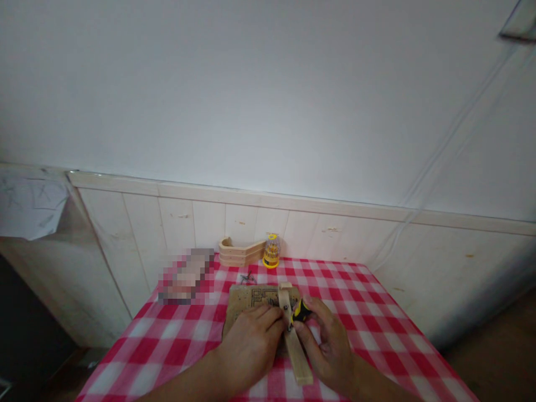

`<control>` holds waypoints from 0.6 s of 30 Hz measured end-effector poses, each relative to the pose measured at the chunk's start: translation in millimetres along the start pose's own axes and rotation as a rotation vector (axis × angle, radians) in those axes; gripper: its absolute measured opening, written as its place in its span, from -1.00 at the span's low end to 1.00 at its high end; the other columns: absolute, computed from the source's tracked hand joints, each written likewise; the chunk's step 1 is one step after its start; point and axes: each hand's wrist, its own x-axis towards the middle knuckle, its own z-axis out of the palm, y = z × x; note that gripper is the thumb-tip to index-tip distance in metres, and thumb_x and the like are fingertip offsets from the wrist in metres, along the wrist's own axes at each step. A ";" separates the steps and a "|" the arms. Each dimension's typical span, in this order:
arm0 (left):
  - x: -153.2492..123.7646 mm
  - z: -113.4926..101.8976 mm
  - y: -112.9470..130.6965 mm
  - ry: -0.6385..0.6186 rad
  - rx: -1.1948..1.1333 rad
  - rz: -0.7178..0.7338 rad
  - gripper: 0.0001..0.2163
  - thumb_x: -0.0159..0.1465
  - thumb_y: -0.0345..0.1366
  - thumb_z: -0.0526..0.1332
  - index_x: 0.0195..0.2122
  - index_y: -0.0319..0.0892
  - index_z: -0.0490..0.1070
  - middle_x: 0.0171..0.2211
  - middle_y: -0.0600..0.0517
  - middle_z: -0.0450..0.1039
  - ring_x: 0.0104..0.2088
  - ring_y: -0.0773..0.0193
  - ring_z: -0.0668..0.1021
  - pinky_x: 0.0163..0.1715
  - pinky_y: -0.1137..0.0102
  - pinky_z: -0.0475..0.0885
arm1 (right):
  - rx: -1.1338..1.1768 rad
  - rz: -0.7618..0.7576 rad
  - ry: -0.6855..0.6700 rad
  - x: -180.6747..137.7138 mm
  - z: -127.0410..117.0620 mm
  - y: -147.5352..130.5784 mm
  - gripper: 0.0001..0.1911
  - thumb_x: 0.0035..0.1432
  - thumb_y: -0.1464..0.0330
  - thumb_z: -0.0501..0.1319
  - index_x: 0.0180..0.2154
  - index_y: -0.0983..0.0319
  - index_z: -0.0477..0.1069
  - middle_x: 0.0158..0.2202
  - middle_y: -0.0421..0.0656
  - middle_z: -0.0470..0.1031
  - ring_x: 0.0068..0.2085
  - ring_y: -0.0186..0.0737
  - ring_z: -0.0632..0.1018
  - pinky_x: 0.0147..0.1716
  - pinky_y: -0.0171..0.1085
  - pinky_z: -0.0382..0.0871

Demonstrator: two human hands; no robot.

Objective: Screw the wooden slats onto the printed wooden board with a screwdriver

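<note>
My right hand [330, 343] grips a short black-and-yellow screwdriver [300, 311], its tip pointing down and left at a pale wooden hook piece [300, 357]. That piece lies slanted, its curled end away from me and its straight end toward me. Against its left edge, the closed fingers of my left hand [255, 340] hold it near the screwdriver's tip. Small dark spots that look like screws show on the wood. Underneath is a brown board [243, 298] printed with dark lines, partly covered by my hands. What lies under my left fingertips is hidden.
Behind the board is a small pile of dark screws [248, 277]. More wooden hook pieces [238, 255] stand stacked by the wall, beside a clear-and-yellow bit holder [272, 251]. A blurred-out flat object [188, 276] lies left on the red-and-white checked tablecloth [167, 346].
</note>
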 end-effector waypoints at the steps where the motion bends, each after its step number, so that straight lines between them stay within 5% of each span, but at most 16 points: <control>1: -0.2 0.2 0.0 0.007 0.005 0.004 -0.84 0.30 -0.51 0.15 -0.21 -0.17 0.47 -0.22 -0.02 0.55 -0.27 0.20 0.59 -0.23 0.32 0.53 | 0.002 0.004 0.002 -0.8 0.3 0.7 -0.41 0.25 0.50 0.20 0.28 0.09 0.24 -0.02 -0.02 0.59 -0.12 -0.06 0.68 -0.19 -0.14 0.69; 10: -0.6 -0.4 0.2 0.011 -0.010 0.008 -0.85 0.29 -0.51 0.20 -0.18 -0.19 0.48 -0.23 -0.01 0.56 -0.27 0.17 0.59 -0.21 0.28 0.55 | 0.103 0.068 -0.080 -0.5 -1.7 0.6 -0.41 0.31 0.51 0.13 0.32 0.14 0.15 0.08 0.07 0.56 0.07 0.03 0.63 -0.17 -0.12 0.69; 18: -0.5 -0.8 0.7 0.025 -0.019 0.009 -0.83 0.27 -0.53 0.21 -0.16 -0.19 0.48 -0.18 -0.03 0.58 -0.24 0.17 0.60 -0.17 0.30 0.56 | 0.029 -0.011 -0.088 6.1 -4.3 -5.0 -0.40 0.29 0.51 0.16 0.31 0.12 0.16 -0.10 -0.03 0.63 -0.16 -0.07 0.69 -0.24 -0.15 0.70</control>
